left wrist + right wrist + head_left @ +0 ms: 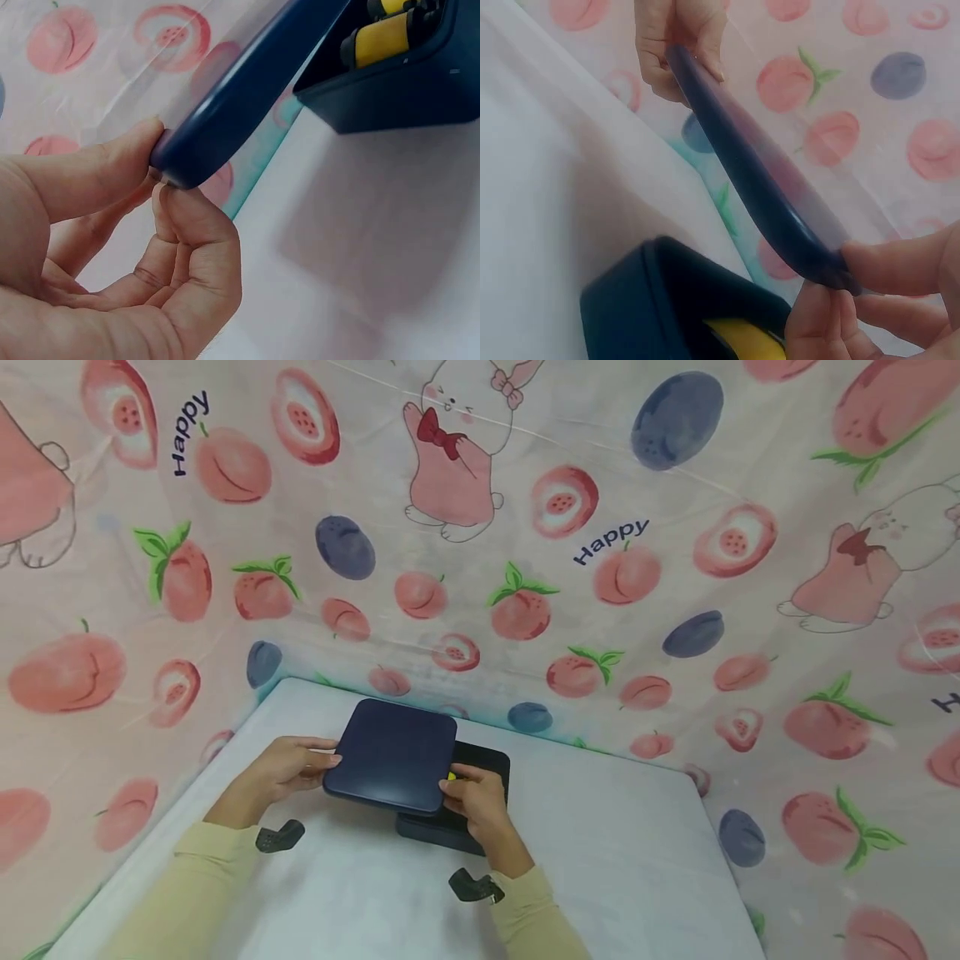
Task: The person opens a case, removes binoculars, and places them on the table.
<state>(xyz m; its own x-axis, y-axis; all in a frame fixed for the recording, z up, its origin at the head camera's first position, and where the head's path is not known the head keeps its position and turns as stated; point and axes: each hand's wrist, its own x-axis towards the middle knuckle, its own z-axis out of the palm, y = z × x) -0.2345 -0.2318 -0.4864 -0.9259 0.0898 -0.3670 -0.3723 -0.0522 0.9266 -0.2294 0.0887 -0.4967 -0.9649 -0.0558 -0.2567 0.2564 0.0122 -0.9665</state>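
Both hands hold a dark navy lid (393, 756) by opposite edges, in the air above and left of a dark blue box (442, 835). My left hand (288, 764) pinches its left edge between thumb and fingers, seen close up in the left wrist view. At the lid's right edge, my right hand (480, 797) pinches it over the box. Inside the uncovered box lie yellow objects with black ends (381, 41), whose kind I cannot tell. The lid hides much of the box in the head view.
A white-covered table (615, 860) bears the box near its far edge. Behind and beside it hangs a cloth (465, 577) printed with peaches and rabbits. A black strap-like piece (281, 837) shows at each wrist.
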